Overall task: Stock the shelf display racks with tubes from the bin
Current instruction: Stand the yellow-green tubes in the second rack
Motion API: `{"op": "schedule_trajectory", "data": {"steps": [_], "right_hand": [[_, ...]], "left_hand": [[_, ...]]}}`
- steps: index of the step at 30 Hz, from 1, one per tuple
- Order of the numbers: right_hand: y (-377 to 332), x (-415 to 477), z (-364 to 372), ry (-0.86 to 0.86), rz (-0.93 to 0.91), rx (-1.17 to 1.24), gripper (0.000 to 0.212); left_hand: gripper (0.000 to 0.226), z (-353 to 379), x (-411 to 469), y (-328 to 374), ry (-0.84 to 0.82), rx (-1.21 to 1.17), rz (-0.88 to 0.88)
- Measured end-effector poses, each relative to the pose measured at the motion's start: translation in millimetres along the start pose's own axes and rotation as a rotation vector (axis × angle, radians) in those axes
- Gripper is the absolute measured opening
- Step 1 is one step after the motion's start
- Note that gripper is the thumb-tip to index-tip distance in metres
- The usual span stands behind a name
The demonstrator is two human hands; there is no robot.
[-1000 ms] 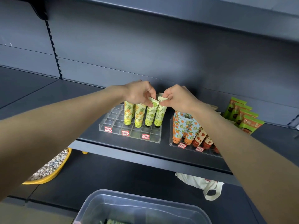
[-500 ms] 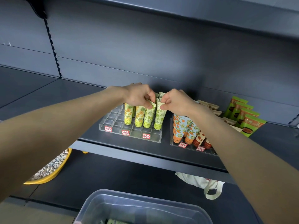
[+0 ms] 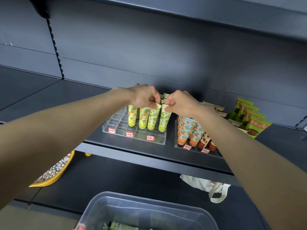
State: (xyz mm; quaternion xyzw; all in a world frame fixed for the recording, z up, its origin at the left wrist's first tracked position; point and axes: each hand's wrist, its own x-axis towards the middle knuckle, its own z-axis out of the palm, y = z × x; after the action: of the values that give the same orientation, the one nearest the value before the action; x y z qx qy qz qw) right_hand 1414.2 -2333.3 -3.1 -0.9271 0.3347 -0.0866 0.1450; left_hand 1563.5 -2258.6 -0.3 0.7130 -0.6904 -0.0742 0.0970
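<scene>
The clear left rack [image 3: 119,132] on the shelf [image 3: 49,100] is partly filled with upright fruit-print tubes [image 3: 143,118]. One lime-print tube [image 3: 153,119] is pinched at its crimped top by the left hand [image 3: 142,97], the neighbouring tube [image 3: 164,121] likewise by the right hand [image 3: 180,103]; both appear seated in rack cells. A second rack [image 3: 196,151] of orange-print tubes [image 3: 188,130] is set beside. The bin [image 3: 166,213] is seen below.
</scene>
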Motion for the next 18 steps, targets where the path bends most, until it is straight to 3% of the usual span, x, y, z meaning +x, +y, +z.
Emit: {"op": "schedule_trajectory", "data": {"steps": [10,15,18], "right_hand": [[-13,-16,-20,0.080,-0.011,0.029,0.013],[-25,-52,-21,0.123,-0.038,0.055,0.015],[-21,-88,-3,0.104,-0.035,0.080,0.016]], "left_hand": [[0.018,-21,-18,12,0.077,-0.047,-0.019],[0.017,-18,-59,31,0.204,-0.139,-0.002],[0.018,7,-96,42,0.194,-0.188,-0.002]]}}
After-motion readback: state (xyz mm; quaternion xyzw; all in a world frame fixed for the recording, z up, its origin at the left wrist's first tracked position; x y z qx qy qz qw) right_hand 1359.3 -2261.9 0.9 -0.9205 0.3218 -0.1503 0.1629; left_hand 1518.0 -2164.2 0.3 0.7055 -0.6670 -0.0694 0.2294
